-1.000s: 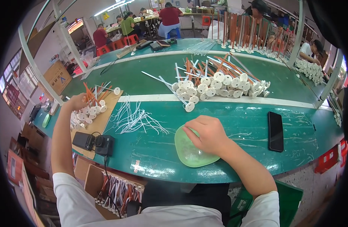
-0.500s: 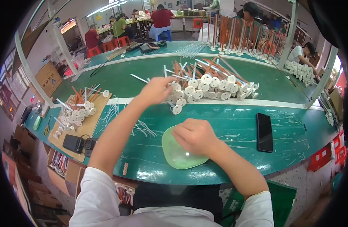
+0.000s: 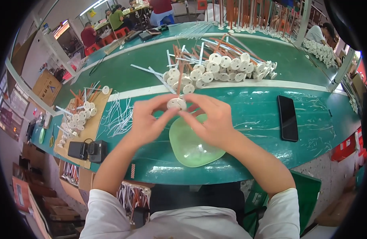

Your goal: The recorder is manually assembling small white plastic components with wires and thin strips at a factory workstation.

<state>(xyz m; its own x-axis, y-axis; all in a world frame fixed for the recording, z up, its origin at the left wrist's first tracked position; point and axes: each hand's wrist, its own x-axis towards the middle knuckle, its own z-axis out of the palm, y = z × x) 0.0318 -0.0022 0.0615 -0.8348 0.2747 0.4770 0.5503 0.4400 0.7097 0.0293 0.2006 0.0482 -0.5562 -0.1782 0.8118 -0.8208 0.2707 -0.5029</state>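
Note:
Between my two hands is a white round disc (image 3: pixel 176 104) with a brown stick (image 3: pixel 180 82) rising from its far side. My left hand (image 3: pixel 149 118) pinches the disc's left edge between thumb and fingers. From the right, my right hand (image 3: pixel 212 118) closes its thumb and fingertips on the same disc; whether a small part is also in those fingers cannot be made out. Below the right hand lies a pale green shallow dish (image 3: pixel 187 151), its contents hard to see. Just beyond the hands is a heap of white discs (image 3: pixel 227 67) on brown and white sticks.
A black phone (image 3: pixel 287 118) lies at the right. White strands (image 3: pixel 119 116) are scattered left of my hands. Further left, cardboard (image 3: pixel 96 133) carries more disc-ended sticks and a black device (image 3: pixel 97 151). A white rail (image 3: pixel 307 88) crosses the table. Other people sit in the background.
My left hand has come back from the heap with a disc-ended stick. My right hand has lifted from the green dish and met it at the disc. The view has tilted down.

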